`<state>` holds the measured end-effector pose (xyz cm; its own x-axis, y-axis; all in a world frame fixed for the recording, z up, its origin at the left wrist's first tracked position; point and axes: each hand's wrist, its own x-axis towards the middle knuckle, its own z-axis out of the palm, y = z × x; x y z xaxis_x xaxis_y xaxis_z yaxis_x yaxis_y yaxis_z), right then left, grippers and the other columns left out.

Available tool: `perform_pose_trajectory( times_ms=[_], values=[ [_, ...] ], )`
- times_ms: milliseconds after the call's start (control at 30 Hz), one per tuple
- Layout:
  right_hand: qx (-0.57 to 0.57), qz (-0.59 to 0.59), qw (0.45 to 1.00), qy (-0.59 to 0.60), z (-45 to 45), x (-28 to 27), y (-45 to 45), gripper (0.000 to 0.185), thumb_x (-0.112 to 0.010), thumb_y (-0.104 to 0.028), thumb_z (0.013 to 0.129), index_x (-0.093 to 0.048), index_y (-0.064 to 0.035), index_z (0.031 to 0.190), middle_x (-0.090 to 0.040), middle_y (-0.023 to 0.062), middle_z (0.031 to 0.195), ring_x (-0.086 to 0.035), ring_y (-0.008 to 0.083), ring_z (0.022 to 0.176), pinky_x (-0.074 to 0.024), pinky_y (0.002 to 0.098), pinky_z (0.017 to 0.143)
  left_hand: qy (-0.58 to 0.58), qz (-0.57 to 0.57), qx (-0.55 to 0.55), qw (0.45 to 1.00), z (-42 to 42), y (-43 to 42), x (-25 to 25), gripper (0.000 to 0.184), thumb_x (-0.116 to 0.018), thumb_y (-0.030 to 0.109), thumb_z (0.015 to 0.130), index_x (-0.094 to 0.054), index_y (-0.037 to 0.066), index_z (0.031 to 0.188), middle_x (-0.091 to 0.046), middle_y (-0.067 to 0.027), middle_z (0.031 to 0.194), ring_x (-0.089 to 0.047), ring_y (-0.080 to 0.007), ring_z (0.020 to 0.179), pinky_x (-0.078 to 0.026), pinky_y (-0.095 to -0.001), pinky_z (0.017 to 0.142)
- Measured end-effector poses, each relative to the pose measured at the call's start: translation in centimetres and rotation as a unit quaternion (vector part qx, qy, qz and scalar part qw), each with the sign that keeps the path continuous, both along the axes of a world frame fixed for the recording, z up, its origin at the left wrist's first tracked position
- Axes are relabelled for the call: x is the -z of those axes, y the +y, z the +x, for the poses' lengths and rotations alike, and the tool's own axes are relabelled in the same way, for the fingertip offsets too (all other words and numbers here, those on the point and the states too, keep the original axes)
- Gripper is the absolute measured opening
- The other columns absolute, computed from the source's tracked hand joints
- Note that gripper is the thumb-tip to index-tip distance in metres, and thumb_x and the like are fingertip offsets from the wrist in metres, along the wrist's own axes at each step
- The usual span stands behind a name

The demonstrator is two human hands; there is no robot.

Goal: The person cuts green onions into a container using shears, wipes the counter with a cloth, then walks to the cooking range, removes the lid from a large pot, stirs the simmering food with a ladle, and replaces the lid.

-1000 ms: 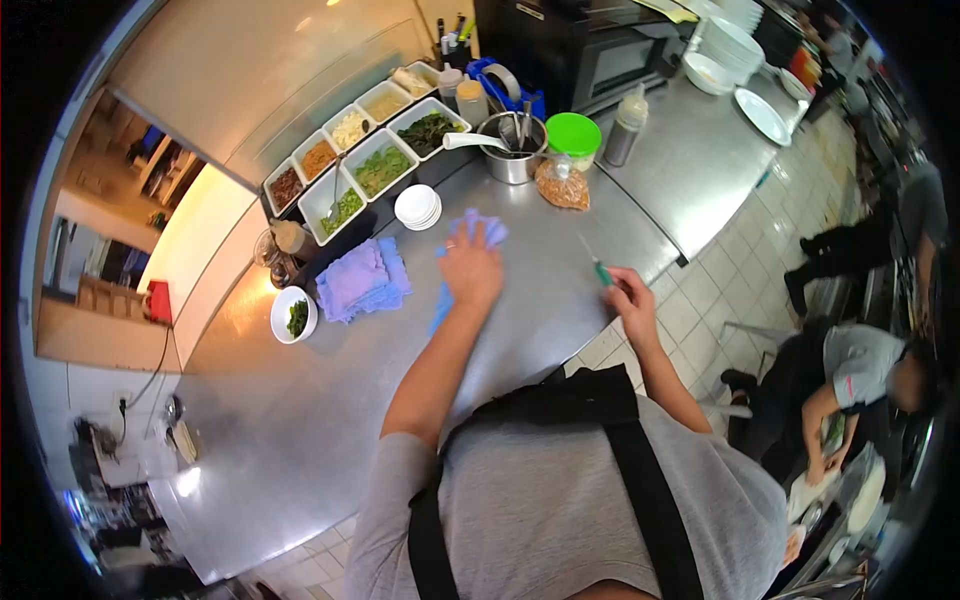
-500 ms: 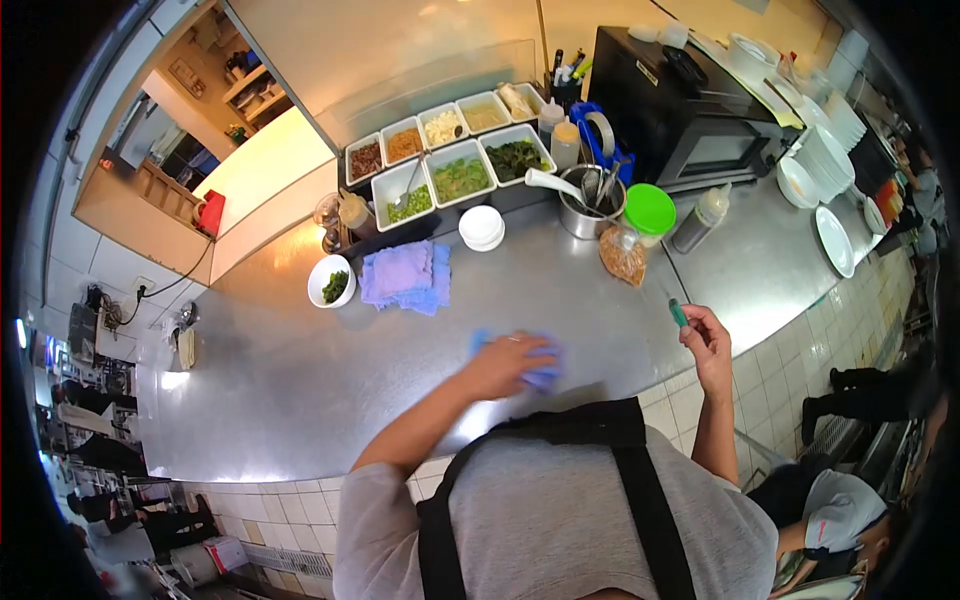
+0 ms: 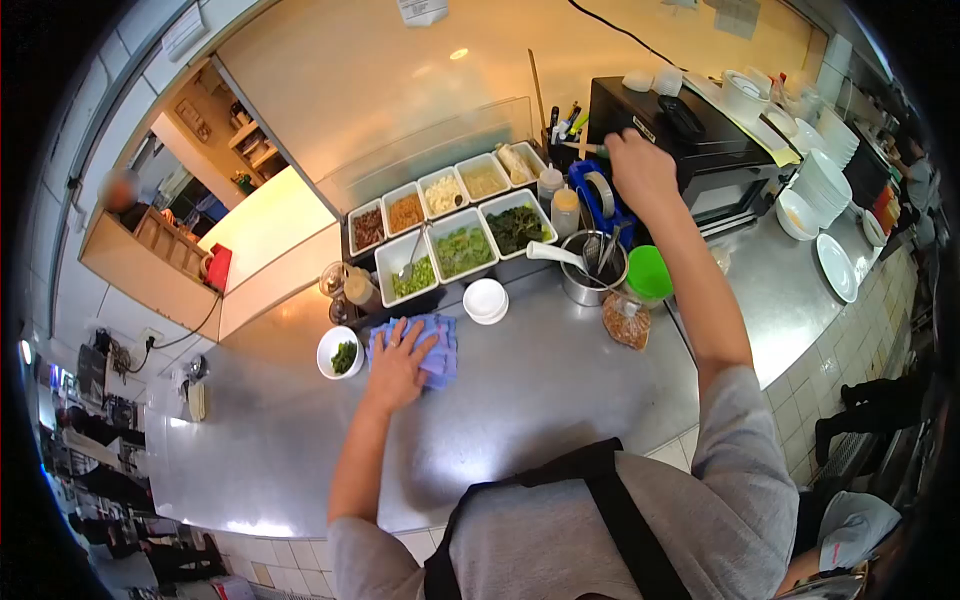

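Observation:
My left hand lies flat with spread fingers on the folded blue-purple cloths. Just left of them is a white bowl holding dark greens. My right hand is raised near the black oven, fingers closed around a slim green object, whose exact kind I cannot make out. Close to it are a holder of pens and markers and a blue tape dispenser. Below my right forearm is a green-lidded tub.
White trays of chopped ingredients line the back of the steel counter. A small white container, a metal pot of utensils, a bag of brown bits and squeeze bottles stand about. Plates are stacked at right.
My left hand has moved left from the counter's middle onto the folded cloths, and the cloth it was wiping with is no longer at the middle. My right hand has reached up toward the pen holder.

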<state>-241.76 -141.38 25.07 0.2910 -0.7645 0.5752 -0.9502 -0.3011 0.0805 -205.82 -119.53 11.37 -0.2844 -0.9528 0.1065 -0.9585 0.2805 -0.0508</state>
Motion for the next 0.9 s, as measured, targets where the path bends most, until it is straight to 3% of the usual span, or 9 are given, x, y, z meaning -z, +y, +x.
perform_pose_trajectory(
  times_ms=[67, 233, 367, 400, 500, 533, 600, 767, 900],
  values=[
    [0.03, -0.029, 0.998, 0.04, 1.1, 0.2, -5.5, 0.013, -0.056, -0.01, 0.076, -0.066, -0.0065, 0.083, -0.063, 0.0112, 0.084, -0.065, 0.0259, 0.077, -0.0524, 0.0373, 0.062, 0.05, -0.042, -0.022, 0.998, -1.7, 1.6, -0.4, 0.062, -0.069, 0.014, 0.067, -0.049, 0.014, 0.125, -0.038, -0.0104, 0.136, -0.036, -0.0341, 0.125, -0.027, -0.0546, 0.101],
    [0.063, 0.01, 0.995, 0.08, 3.4, 0.7, -15.2, 0.014, -0.056, -0.011, 0.076, -0.069, -0.0071, 0.078, -0.066, 0.0114, 0.085, -0.066, 0.0267, 0.078, -0.0532, 0.0379, 0.063, 0.197, -0.08, -0.029, 0.977, -2.8, 9.0, 3.0, 0.053, -0.069, 0.016, 0.068, -0.052, 0.007, 0.118, -0.043, -0.0185, 0.129, -0.039, -0.0409, 0.118, -0.032, -0.0513, 0.097],
    [0.046, 0.098, 0.992, 0.062, 4.5, 2.4, -21.3, 0.015, -0.056, -0.011, 0.076, -0.069, -0.0055, 0.081, -0.067, 0.0138, 0.09, -0.066, 0.0273, 0.083, -0.0535, 0.0394, 0.065, 0.215, -0.072, -0.187, 0.956, -2.0, 16.9, 6.5, 0.048, -0.063, 0.018, 0.072, -0.05, 0.004, 0.117, -0.044, -0.0241, 0.123, -0.04, -0.0443, 0.113, -0.033, -0.052, 0.095],
    [0.062, 0.181, 0.979, 0.077, 5.0, 1.8, -21.8, 0.017, -0.058, -0.011, 0.075, -0.069, -0.0058, 0.087, -0.066, 0.0145, 0.097, -0.065, 0.0275, 0.09, -0.0532, 0.0411, 0.069, 0.192, -0.081, -0.211, 0.955, -1.4, 19.1, 7.6, 0.05, -0.061, 0.02, 0.076, -0.047, 0.003, 0.12, -0.043, -0.0247, 0.124, -0.041, -0.0447, 0.113, -0.033, -0.0524, 0.094],
    [0.081, 0.269, 0.955, 0.095, 5.9, 1.6, -24.2, 0.022, -0.06, -0.011, 0.075, -0.069, -0.0079, 0.095, -0.065, 0.014, 0.101, -0.064, 0.0279, 0.094, -0.0525, 0.0416, 0.073, 0.161, -0.108, -0.267, 0.944, -1.0, 23.2, 9.7, 0.05, -0.055, 0.021, 0.081, -0.043, 0.0, 0.125, -0.041, -0.0266, 0.125, -0.041, -0.0457, 0.112, -0.033, -0.0531, 0.094],
    [0.079, 0.28, 0.952, 0.095, 6.4, 1.8, -25.2, 0.023, -0.059, -0.012, 0.076, -0.068, -0.0079, 0.097, -0.065, 0.0138, 0.103, -0.064, 0.0276, 0.095, -0.0525, 0.0416, 0.072, 0.132, -0.105, -0.296, 0.94, -2.1, 22.8, 8.1, 0.052, -0.059, 0.02, 0.076, -0.049, 0.005, 0.125, -0.047, -0.0232, 0.124, -0.045, -0.0408, 0.112, -0.036, -0.0521, 0.095],
    [0.079, 0.303, 0.945, 0.09, 7.0, 2.5, -27.0, 0.026, -0.059, -0.014, 0.078, -0.068, -0.0079, 0.101, -0.064, 0.0134, 0.107, -0.064, 0.027, 0.096, -0.0525, 0.0416, 0.071, 0.11, -0.073, -0.313, 0.94, -2.8, 22.5, 7.2, 0.053, -0.057, 0.021, 0.077, -0.048, 0.002, 0.125, -0.045, -0.0256, 0.125, -0.043, -0.0431, 0.112, -0.035, -0.0531, 0.095],
    [0.076, 0.279, 0.957, -0.025, 8.4, 6.4, -29.3, 0.027, -0.057, -0.016, 0.078, -0.066, -0.0052, 0.102, -0.062, 0.0164, 0.11, -0.062, 0.0295, 0.1, -0.0503, 0.0409, 0.08, 0.13, -0.023, -0.324, 0.937, -2.3, 22.2, 6.9, 0.055, -0.055, 0.025, 0.08, -0.045, 0.001, 0.128, -0.042, -0.0269, 0.127, -0.042, -0.0449, 0.113, -0.035, -0.0534, 0.095],
    [0.058, 0.242, 0.967, -0.049, 8.3, 6.7, -28.3, 0.026, -0.056, -0.016, 0.078, -0.067, -0.0043, 0.099, -0.063, 0.0185, 0.105, -0.062, 0.0293, 0.099, -0.05, 0.0412, 0.081, 0.094, -0.01, -0.34, 0.936, -2.3, 22.8, 7.6, 0.055, -0.055, 0.026, 0.081, -0.044, 0.002, 0.129, -0.041, -0.0257, 0.128, -0.041, -0.0441, 0.115, -0.035, -0.0527, 0.096]
  ],
)
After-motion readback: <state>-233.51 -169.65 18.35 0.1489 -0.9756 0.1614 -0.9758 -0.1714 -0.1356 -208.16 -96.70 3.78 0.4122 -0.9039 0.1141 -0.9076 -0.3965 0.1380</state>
